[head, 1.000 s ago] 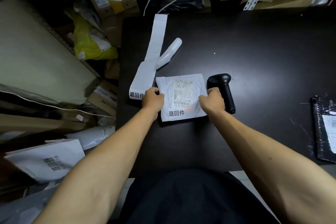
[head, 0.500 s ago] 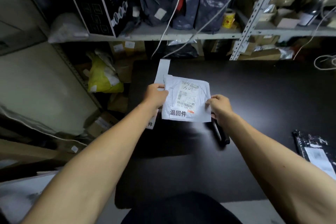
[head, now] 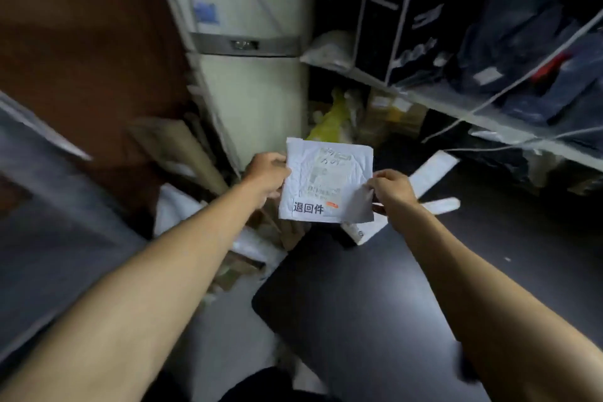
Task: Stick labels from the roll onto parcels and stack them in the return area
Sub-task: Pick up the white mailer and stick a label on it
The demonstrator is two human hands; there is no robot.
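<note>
The parcel (head: 326, 179) is off the black table (head: 359, 303) now — 1 second ago it lay flat there between both hands, beside the label roll and the scanner, and half a second ago it was already lifted. The view has swung left, toward the cluttered floor at the table's end, where pale bags and cardboard (head: 182, 153) are piled. As a judgement, labelling of this piece is done and the carry to the return area is under way.

The left hand (head: 266, 178) pinches the parcel's left edge, thumb on the front and fingers hidden behind. The right hand (head: 393, 191) pinches the lower right corner, which folds forward under the grip. The parcel hangs in the air between them, above the table's left end.

It is a thin white mailer, crinkled and soft-looking, with a shipping slip and barcode in the middle and a white label (head: 308, 207) bearing 3 bold black characters at its lower left. The label roll's strip (head: 430, 170) lies on the table behind.
</note>
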